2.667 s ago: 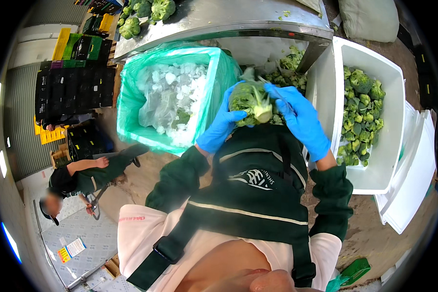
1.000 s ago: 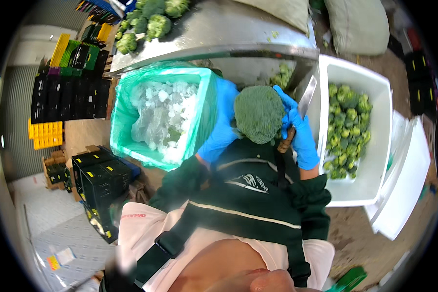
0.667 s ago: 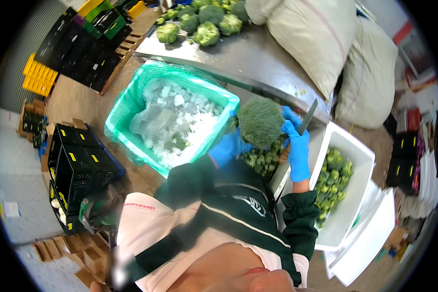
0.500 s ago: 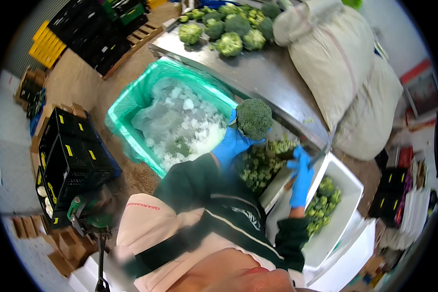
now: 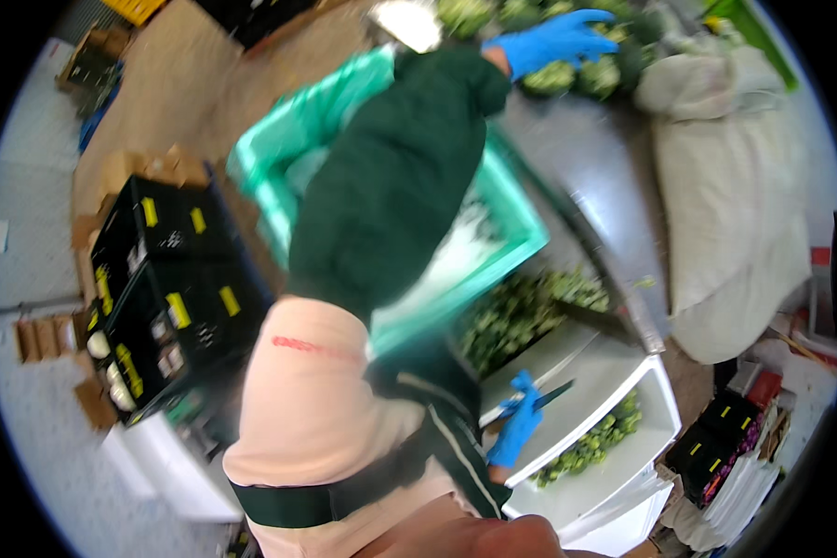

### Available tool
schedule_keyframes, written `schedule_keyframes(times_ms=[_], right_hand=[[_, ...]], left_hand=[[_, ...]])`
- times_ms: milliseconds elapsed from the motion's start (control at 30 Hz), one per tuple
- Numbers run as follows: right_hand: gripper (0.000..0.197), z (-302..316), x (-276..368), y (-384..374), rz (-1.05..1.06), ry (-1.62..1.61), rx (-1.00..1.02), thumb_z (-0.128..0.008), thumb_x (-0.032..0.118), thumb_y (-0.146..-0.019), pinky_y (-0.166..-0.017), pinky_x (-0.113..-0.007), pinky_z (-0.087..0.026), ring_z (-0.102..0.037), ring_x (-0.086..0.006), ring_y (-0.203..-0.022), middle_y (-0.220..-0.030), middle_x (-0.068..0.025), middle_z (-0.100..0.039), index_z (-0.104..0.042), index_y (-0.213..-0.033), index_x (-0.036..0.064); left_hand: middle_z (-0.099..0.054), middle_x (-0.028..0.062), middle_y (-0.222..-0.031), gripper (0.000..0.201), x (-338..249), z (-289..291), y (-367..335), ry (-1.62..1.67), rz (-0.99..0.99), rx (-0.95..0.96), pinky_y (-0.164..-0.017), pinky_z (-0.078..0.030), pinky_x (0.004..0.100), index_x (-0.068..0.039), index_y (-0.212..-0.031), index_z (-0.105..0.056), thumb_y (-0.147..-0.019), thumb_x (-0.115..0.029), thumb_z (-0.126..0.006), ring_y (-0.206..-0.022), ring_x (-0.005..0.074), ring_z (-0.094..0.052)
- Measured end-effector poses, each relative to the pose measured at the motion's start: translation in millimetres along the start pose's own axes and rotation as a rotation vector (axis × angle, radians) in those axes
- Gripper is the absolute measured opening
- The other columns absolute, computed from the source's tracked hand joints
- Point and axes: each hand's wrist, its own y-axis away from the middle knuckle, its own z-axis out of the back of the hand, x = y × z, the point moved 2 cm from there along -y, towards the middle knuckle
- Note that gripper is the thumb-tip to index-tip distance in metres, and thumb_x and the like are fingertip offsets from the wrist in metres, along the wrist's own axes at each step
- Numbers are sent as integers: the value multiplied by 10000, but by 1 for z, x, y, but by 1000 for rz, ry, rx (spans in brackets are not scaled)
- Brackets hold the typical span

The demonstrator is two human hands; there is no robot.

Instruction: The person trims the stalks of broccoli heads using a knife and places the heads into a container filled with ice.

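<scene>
My left hand [image 5: 558, 43], in a blue glove, stretches far across a metal table [image 5: 567, 149]. Its fingers are open and extended over several broccoli heads [image 5: 597, 78] grouped at the table's far side. My right hand [image 5: 519, 423], also gloved in blue, is closed around a knife [image 5: 554, 394], its dark blade pointing up and to the right. That hand hovers above white bins; the nearest holds green broccoli pieces [image 5: 597, 445]. Leafy trimmings [image 5: 516, 321] fill another container in front of me. Beneath my left arm, a crate lined with green plastic [image 5: 521, 219] contains ice [image 5: 460, 260].
A large pale sack [image 5: 730, 205] lies on the table's right side. The table's metal edge [image 5: 614, 279] runs close to the bins. Black crates [image 5: 191, 307] with yellow labels stand stacked at left, with cardboard boxes [image 5: 158, 169] behind. More black crates [image 5: 716, 437] sit at right.
My left hand no longer holds a broccoli head; it has swung up and away to the heads on the table. My right hand with the knife has moved lower and left. The view has shifted.
</scene>
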Motion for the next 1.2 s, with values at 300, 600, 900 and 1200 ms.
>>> schedule_keyframes(times_ms=[300, 600, 900, 1200], right_hand=[[446, -22, -5, 16, -227, 84, 136, -377, 386, -950, -496, -225, -401, -444, -92, -523, -937, -73, -603, -564, -1198, 66], [460, -68, 21, 11, -55, 132, 325, -362, 385, -970, -470, -187, -357, -445, -57, -505, -924, -62, -626, -553, -1214, 44], [426, -74, 19, 9, -67, 108, 428, -373, 369, -974, -472, -177, -363, -456, -38, -519, -914, -48, -620, -545, -1226, 72], [433, -142, 102, 0, 161, -117, 559, -378, 362, -973, -447, -170, -363, -493, -45, -548, -1162, -91, -564, -459, -1326, 125]], left_hand=[[-598, 98, -1094, 431, 41, 86, 352, -143, 1217, 511, -776, -471, 325, -71, -1106, -610, -901, -424, -471, -946, 183, -576], [-520, 89, -1248, 541, -14, 55, 340, 79, 1198, 256, -1005, -336, 360, -94, -1278, -498, -826, -358, -632, -1187, 234, -455], [-417, 46, -1329, 689, 49, 57, 381, 12, 996, -49, -1026, -327, 350, -159, -1345, -405, -741, -235, -729, -1238, 214, -391], [-348, 73, -1412, 721, -32, 8, 351, 601, 615, -115, -1006, -377, 397, -114, -1404, -289, -819, -371, -623, -1253, 236, -406]])
